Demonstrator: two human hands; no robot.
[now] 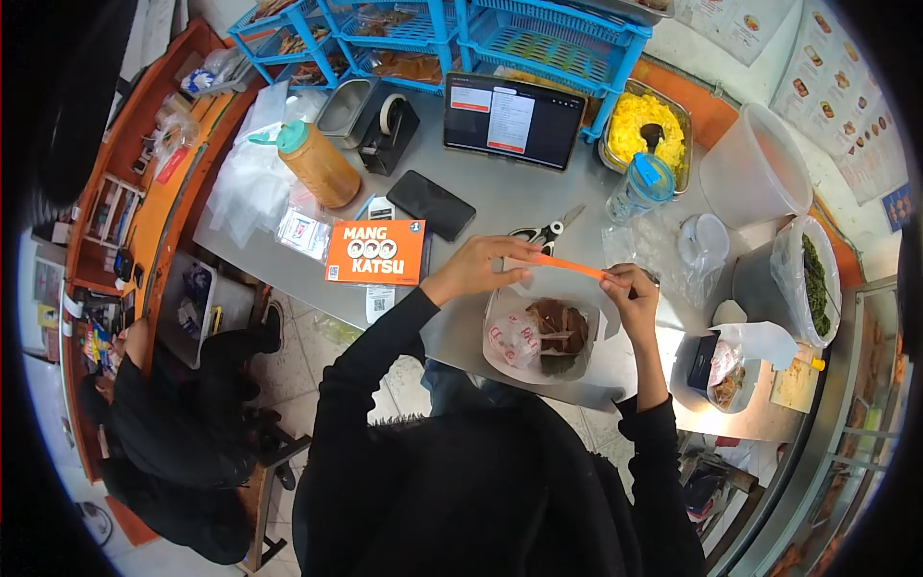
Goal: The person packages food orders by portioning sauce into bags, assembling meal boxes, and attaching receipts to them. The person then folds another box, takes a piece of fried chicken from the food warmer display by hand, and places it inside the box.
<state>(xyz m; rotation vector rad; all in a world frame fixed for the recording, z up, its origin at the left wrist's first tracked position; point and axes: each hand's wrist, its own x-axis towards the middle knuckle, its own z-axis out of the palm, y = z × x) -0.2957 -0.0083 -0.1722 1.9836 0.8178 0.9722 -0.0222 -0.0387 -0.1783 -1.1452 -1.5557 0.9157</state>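
Note:
A thin orange strip (567, 263) stretches between my two hands, above a takeaway box. Its left end is pinched in the fingers of my left hand (476, 269). The fingers and thumb of my right hand (632, 291) close on the other end. Below sits the open white takeaway box (495, 361), holding a plastic packet (516, 341) with red print, brown food (567, 322) and something dark green. Just beyond my left hand lie black-handled scissors (548, 233). An orange printed card (377, 252) reading "MANG KATSU" is left of that hand.
A tablet (514, 120) and a black phone (431, 204) are on the metal table. Behind them stand blue racks (548, 43). Along the right are a yellow-food tray (646, 130), tubs and a second filled box (726, 370). Another person (173, 413) sits at left.

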